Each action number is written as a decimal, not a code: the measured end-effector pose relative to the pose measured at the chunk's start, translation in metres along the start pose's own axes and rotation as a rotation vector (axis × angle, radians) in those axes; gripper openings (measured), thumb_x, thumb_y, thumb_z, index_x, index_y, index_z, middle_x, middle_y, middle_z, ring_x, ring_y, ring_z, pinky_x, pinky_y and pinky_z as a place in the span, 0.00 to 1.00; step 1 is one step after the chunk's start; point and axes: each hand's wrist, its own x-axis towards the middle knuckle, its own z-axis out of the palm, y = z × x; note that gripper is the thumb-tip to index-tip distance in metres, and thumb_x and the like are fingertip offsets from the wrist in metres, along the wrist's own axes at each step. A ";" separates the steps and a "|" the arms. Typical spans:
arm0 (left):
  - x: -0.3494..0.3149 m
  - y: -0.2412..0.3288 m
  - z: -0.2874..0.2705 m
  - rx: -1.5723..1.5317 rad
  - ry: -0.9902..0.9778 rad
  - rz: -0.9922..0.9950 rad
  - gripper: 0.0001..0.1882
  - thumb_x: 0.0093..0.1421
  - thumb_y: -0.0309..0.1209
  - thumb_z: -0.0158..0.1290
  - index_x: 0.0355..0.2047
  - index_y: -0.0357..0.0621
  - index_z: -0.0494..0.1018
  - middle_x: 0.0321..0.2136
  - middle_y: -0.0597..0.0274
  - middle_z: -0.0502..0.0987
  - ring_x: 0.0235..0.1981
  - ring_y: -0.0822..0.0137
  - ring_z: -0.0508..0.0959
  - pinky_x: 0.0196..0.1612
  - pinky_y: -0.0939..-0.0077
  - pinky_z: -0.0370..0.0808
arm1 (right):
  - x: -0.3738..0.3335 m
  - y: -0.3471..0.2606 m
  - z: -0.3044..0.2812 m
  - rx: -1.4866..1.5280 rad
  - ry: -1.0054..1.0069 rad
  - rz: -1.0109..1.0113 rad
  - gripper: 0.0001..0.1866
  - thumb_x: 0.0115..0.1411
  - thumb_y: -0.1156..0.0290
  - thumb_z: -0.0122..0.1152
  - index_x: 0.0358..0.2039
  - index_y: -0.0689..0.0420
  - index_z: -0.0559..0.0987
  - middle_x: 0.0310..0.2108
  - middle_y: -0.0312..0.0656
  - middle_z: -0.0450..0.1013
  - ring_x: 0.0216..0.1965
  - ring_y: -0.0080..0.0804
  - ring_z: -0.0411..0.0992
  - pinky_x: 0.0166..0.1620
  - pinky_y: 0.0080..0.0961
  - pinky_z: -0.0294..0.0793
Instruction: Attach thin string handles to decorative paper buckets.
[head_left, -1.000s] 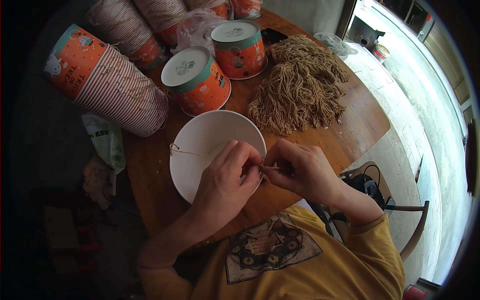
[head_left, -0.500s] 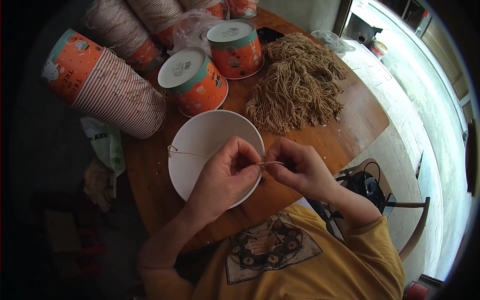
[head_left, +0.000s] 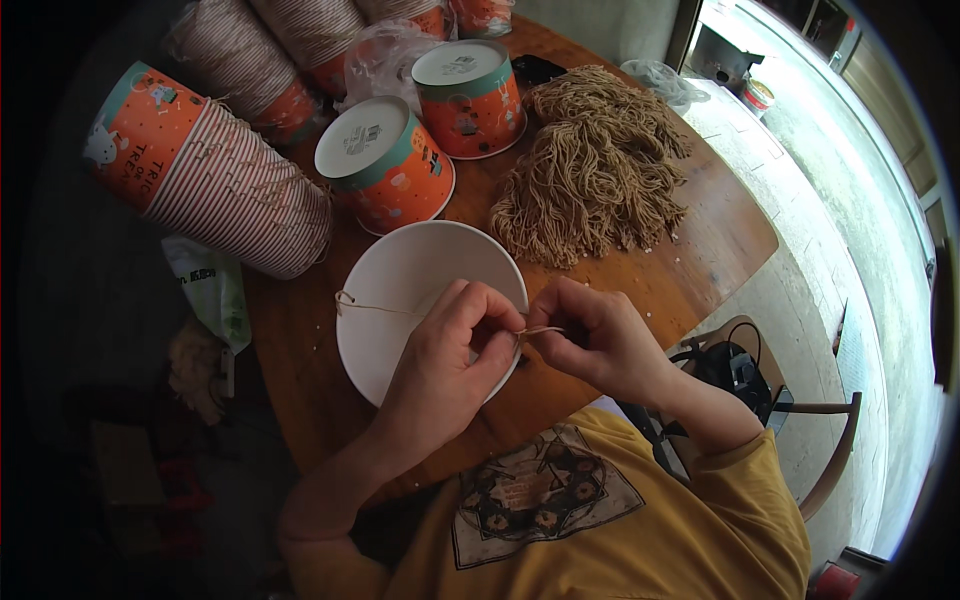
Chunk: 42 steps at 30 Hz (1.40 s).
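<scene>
A white-lined paper bucket [head_left: 385, 345] stands mouth-up at the table's near edge. A thin tan cord [head_left: 385, 309] is looped through a hole in its left rim and runs across the mouth, passing behind my left hand [head_left: 440, 350]. At the right rim, that hand pinches the cord between thumb and fingers. My right hand [head_left: 590, 330] is closed on the cord close beside it, and a short loose end sticks out over the right fingers. The hole at the right rim is hidden by my fingers.
Beyond the bucket, two orange buckets [head_left: 405, 185] stand upside down. A long stack of nested buckets [head_left: 245, 185] leans at the left, with more wrapped stacks behind. To the right lies a heap of tan cords [head_left: 595, 170] on the wooden table [head_left: 725, 245]. A chair [head_left: 835, 465] stands at the right.
My fingers have shifted slightly at the bucket's right rim, with the left thumb drawn a little back. Both hands stay on the cord; the bucket has hardly moved.
</scene>
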 end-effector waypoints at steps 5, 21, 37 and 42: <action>-0.001 0.000 0.001 -0.022 0.014 -0.039 0.05 0.57 0.19 0.49 0.34 0.37 0.67 0.31 0.61 0.72 0.30 0.73 0.75 0.33 0.77 0.74 | 0.000 0.000 0.000 -0.119 0.029 -0.081 0.07 0.55 0.73 0.58 0.33 0.59 0.72 0.21 0.30 0.69 0.22 0.13 0.63 0.25 0.15 0.63; 0.001 -0.013 0.001 -0.348 -0.016 -0.087 0.05 0.58 0.21 0.50 0.34 0.40 0.67 0.30 0.68 0.72 0.34 0.78 0.72 0.40 0.80 0.71 | 0.000 0.004 0.007 -0.079 0.071 -0.111 0.05 0.54 0.74 0.57 0.31 0.59 0.72 0.20 0.32 0.69 0.21 0.14 0.64 0.24 0.15 0.64; 0.005 -0.001 0.001 -0.444 -0.074 -0.123 0.16 0.61 0.22 0.47 0.49 0.41 0.61 0.32 0.69 0.70 0.35 0.80 0.70 0.43 0.82 0.68 | -0.005 0.018 0.014 0.340 0.061 0.201 0.05 0.59 0.74 0.55 0.34 0.59 0.69 0.28 0.27 0.65 0.31 0.09 0.61 0.32 0.11 0.61; 0.008 -0.003 0.000 -0.531 -0.035 -0.186 0.18 0.60 0.22 0.49 0.51 0.41 0.61 0.32 0.67 0.70 0.34 0.79 0.70 0.42 0.83 0.69 | -0.009 0.017 0.015 0.048 0.164 -0.095 0.10 0.56 0.72 0.60 0.36 0.59 0.70 0.21 0.34 0.68 0.21 0.17 0.66 0.24 0.18 0.66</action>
